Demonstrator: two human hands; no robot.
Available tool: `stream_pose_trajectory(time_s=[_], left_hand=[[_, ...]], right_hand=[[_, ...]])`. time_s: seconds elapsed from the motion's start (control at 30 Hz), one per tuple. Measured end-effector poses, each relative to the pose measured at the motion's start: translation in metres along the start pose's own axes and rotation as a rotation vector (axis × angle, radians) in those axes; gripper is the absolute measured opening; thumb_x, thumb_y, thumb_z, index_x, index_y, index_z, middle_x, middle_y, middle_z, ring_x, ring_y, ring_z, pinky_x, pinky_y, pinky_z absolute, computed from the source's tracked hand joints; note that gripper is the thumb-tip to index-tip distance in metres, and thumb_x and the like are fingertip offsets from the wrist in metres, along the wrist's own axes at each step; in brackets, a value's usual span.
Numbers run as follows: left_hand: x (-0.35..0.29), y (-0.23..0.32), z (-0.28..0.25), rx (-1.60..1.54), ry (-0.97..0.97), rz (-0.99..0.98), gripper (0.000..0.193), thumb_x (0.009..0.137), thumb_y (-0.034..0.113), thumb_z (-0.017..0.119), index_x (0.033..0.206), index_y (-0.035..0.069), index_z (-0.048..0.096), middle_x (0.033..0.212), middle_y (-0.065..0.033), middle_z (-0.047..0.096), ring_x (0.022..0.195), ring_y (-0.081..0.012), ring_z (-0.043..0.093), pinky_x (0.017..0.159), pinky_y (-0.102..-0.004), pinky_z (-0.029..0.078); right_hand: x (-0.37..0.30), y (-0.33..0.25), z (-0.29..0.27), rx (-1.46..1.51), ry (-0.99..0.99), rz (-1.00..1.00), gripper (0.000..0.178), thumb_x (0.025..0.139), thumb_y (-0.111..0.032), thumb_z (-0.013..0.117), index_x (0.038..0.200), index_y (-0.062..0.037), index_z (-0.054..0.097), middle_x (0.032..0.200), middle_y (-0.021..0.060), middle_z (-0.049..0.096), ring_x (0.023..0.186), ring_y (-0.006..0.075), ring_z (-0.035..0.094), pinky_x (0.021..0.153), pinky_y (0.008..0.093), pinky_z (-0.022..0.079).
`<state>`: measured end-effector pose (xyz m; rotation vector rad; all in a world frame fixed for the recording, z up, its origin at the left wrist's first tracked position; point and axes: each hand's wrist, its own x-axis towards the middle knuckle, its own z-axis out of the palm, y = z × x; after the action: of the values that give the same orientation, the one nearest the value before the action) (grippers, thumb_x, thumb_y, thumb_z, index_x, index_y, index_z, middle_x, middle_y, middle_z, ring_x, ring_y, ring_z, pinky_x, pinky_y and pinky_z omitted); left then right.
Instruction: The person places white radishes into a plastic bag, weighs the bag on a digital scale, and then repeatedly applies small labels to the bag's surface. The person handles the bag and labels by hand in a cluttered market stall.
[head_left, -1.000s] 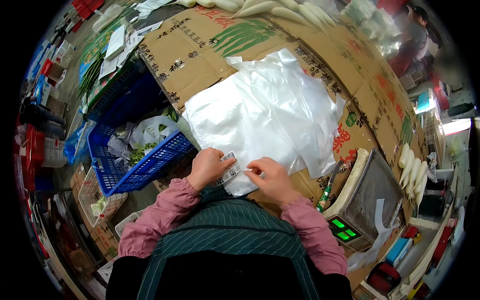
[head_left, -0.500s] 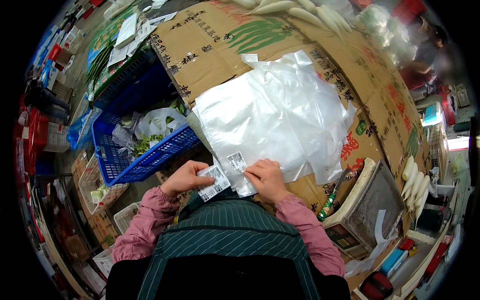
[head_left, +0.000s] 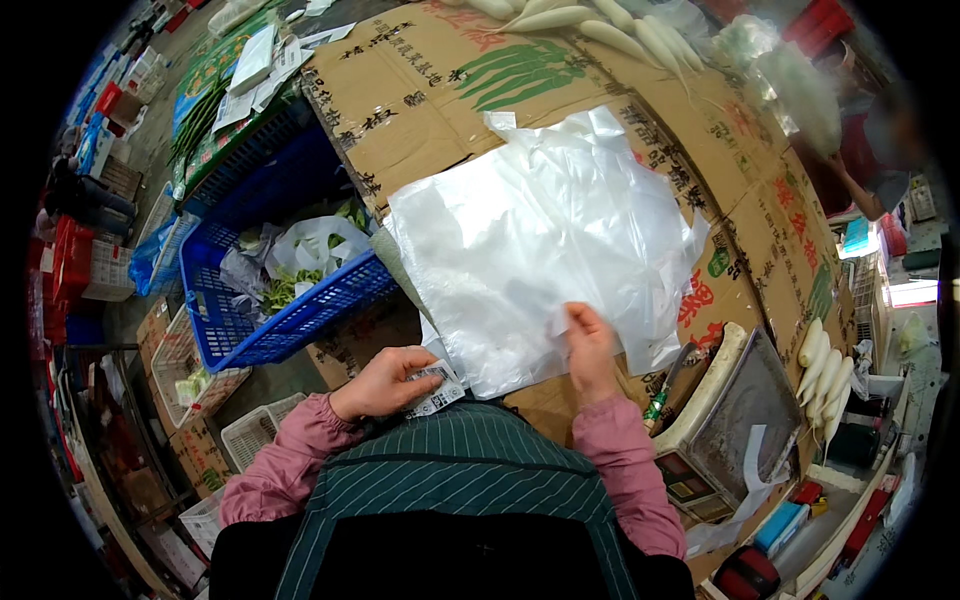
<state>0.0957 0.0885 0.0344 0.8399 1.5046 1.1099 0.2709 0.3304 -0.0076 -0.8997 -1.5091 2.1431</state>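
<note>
My left hand is closed around a small stack of white printed sticker labels, held just above my apron. My right hand is raised over the near part of a pile of translucent white plastic bags, fingers pinched together. Motion smears those fingertips; between them shows a small pale label, its print too blurred to make out. The bags lie flat and overlapping on a cardboard-covered table, with a strip of grey-green cloth under their left edge.
A blue plastic crate with bagged greens stands left of the table. To the right are a green-handled knife and a box with a grey top. White radishes lie at the far edge; a person is at the far right.
My right hand has lifted away from the left and moved right and farther out over the bags, taking a label along. My left hand has shifted slightly, still holding the label stack.
</note>
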Motion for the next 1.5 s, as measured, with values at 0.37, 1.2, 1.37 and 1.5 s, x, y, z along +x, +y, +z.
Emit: stream_pose_trajectory(time_s=[0.37, 1.2, 1.37, 1.5], left_hand=[[0.012, 0.003, 0.002, 0.031, 0.203, -0.127, 0.017, 0.084, 0.005, 0.060, 0.099, 0.000, 0.066, 0.077, 0.0008, 0.061, 0.067, -0.0052, 0.049, 0.058, -0.0238, 0.042], [-0.002, -0.007, -0.033, -0.282, -0.016, -0.228, 0.017, 0.084, 0.014, 0.069, 0.094, 0.001, 0.068, 0.073, 0.0034, 0.063, 0.061, -0.0029, 0.053, 0.053, -0.0195, 0.043], [0.008, -0.003, -0.017, -0.245, -0.060, -0.208, 0.016, 0.087, 0.015, 0.066, 0.093, 0.001, 0.068, 0.067, 0.0071, 0.055, 0.057, 0.0003, 0.044, 0.048, -0.0185, 0.034], [0.014, -0.001, -0.013, -0.200, -0.073, -0.165, 0.015, 0.088, 0.013, 0.064, 0.096, 0.000, 0.067, 0.068, 0.0078, 0.055, 0.059, -0.0001, 0.043, 0.049, -0.0193, 0.035]], right_hand=[[0.014, -0.072, -0.087, 0.014, 0.887, -0.468, 0.022, 0.092, -0.009, 0.053, 0.111, 0.0017, 0.053, 0.099, 0.0071, 0.058, 0.086, 0.0144, 0.056, 0.073, 0.0260, 0.048], [-0.004, 0.020, 0.043, -0.734, -0.202, -0.442, 0.014, 0.086, -0.015, 0.061, 0.093, -0.0045, 0.066, 0.078, 0.0070, 0.061, 0.075, 0.0229, 0.058, 0.067, 0.0335, 0.046], [-0.004, 0.005, 0.030, -0.390, -0.065, -0.119, 0.017, 0.091, -0.011, 0.058, 0.098, 0.0017, 0.064, 0.080, 0.0033, 0.063, 0.073, 0.0118, 0.059, 0.066, 0.0262, 0.047], [0.003, -0.018, 0.011, -0.156, 0.139, -0.056, 0.018, 0.091, -0.014, 0.059, 0.097, 0.0020, 0.065, 0.082, 0.0015, 0.063, 0.069, 0.0080, 0.057, 0.065, 0.0217, 0.047]])
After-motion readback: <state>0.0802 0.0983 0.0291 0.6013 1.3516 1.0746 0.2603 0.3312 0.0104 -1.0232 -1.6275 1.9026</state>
